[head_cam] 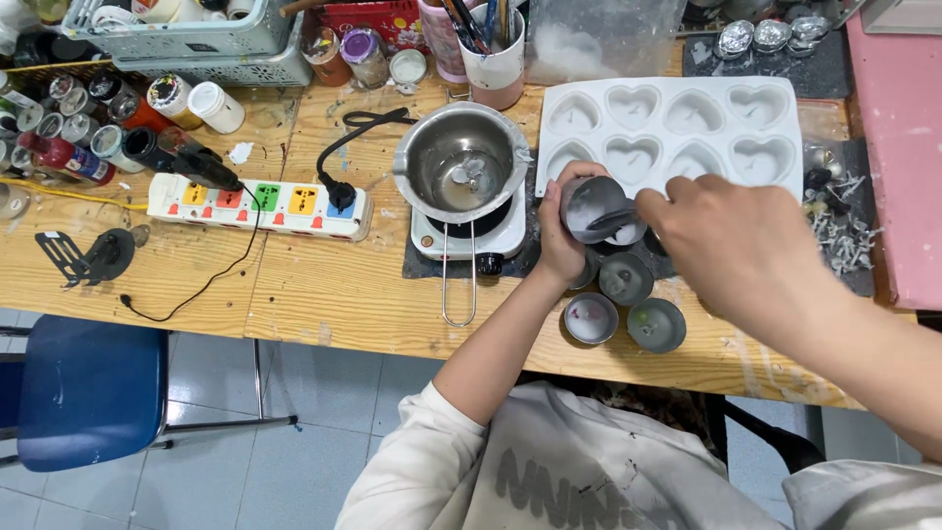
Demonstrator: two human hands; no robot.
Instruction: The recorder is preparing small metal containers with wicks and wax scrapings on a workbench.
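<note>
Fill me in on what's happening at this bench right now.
A person holds a small round grey metal tin tilted in the left hand, while the right hand works a thin tool inside it. Three similar small tins sit on the wooden table just below. Beside them are a steel melting pot on a small white hotplate and a white heart-shaped mould tray.

Labelled paint bottles (69, 132) are clustered at the worktop's far left edge; a red printed box (368, 18) is set along the far edge.
</note>
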